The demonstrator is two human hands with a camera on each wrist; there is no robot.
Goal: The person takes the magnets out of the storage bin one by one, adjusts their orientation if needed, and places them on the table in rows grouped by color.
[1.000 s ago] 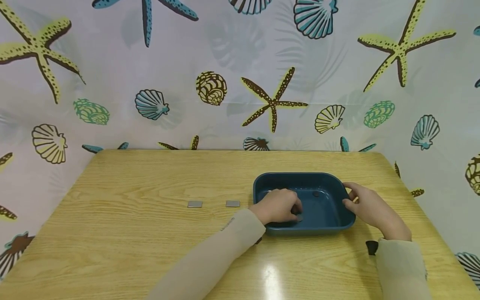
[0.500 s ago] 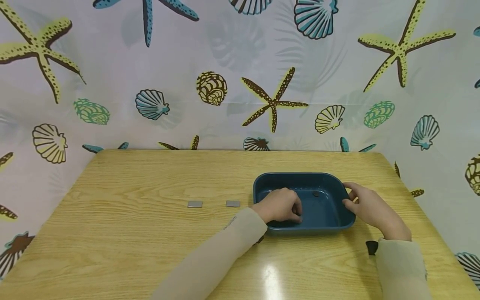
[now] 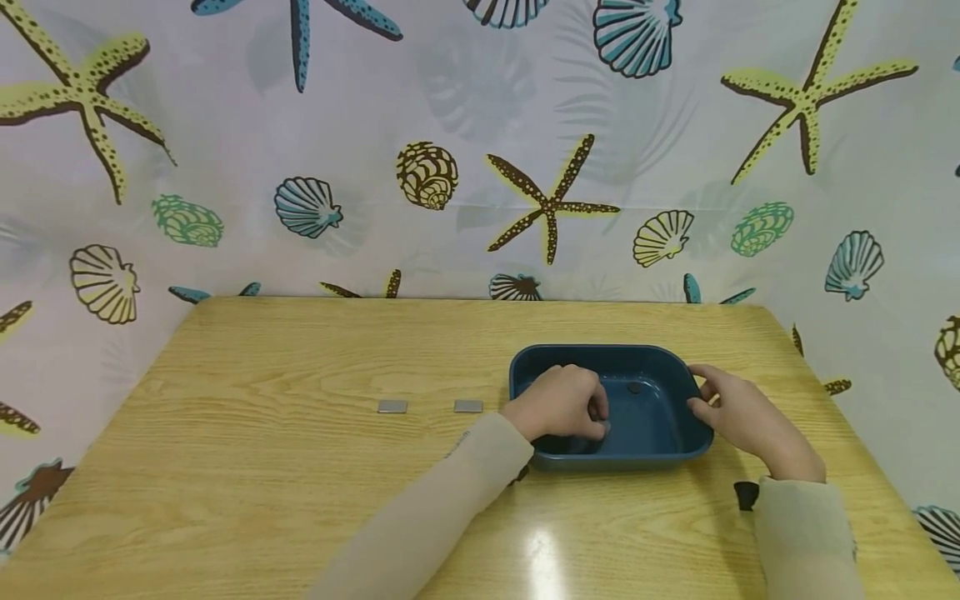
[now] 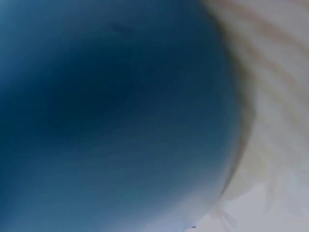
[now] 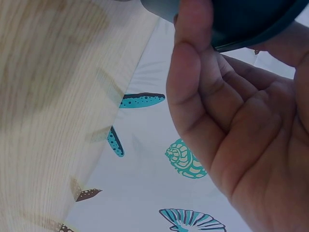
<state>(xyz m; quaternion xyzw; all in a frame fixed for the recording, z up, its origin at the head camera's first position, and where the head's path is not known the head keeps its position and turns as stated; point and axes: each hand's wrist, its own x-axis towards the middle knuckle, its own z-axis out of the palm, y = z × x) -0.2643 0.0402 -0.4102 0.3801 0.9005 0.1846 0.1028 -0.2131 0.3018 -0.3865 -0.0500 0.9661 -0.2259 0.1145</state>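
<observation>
Blue, the bin [image 3: 607,360] stands on the counter [image 3: 262,467], right of centre in the head view. My left grip [image 3: 562,404] is inside it, pinching a grey piece [image 3: 606,426] that my fingers mostly cover; its shape I can't make out. Farther back in the bin lies a dark disc [image 3: 633,387], too small to identify. My right grip [image 3: 738,412] holds the bin's right end by the rim. Left of the bin lie two grey plates [image 3: 468,407]. At my left wrist, a blurred blue surface [image 4: 120,121] and a pale area [image 4: 280,121] are all I can make out. At my right wrist, the bin's end, cut off by the top edge, shows between fingers and thumb, with shell-printed cloth [image 5: 140,193] behind.
</observation>
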